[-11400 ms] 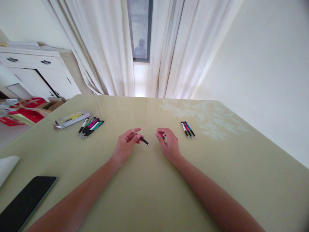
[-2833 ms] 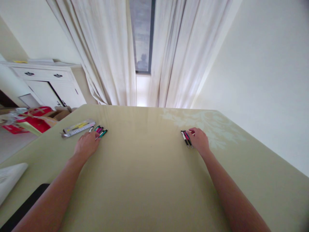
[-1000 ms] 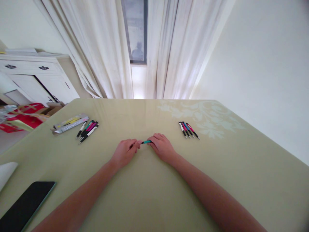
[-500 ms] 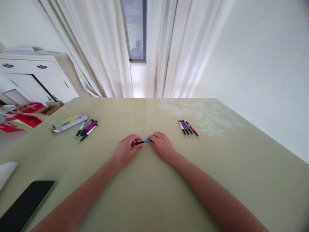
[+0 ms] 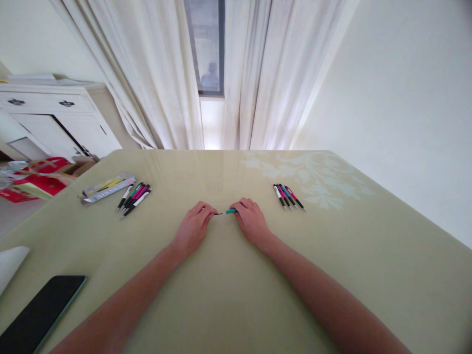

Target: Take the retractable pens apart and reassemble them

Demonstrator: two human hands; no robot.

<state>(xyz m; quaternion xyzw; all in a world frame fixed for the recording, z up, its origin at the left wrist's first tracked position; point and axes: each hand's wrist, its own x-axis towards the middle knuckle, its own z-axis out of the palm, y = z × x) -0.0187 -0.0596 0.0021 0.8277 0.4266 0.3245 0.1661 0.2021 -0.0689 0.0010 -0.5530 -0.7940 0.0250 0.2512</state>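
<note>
Both hands rest on the green table (image 5: 228, 295) near its middle, pulling a pen apart. My left hand (image 5: 193, 228) is closed on the dark front part of the pen, whose thin tip (image 5: 218, 214) sticks out to the right. My right hand (image 5: 251, 223) is closed on the teal end piece (image 5: 231, 211). A small gap separates the two parts. A bunch of several pens (image 5: 133, 195) lies to the left, and another group of several pens (image 5: 288, 196) lies to the right of my right hand.
A flat grey and yellow pen box (image 5: 106, 187) lies beside the left bunch. A black phone (image 5: 39, 312) sits at the near left edge, with a white object (image 5: 11, 260) above it. A white cabinet (image 5: 51, 118), red bags and curtains stand beyond the table.
Half a second ago the teal and black pen was whole between my hands; now it is split, and the hands have drawn slightly apart. Earlier each hand reached to its pen group.
</note>
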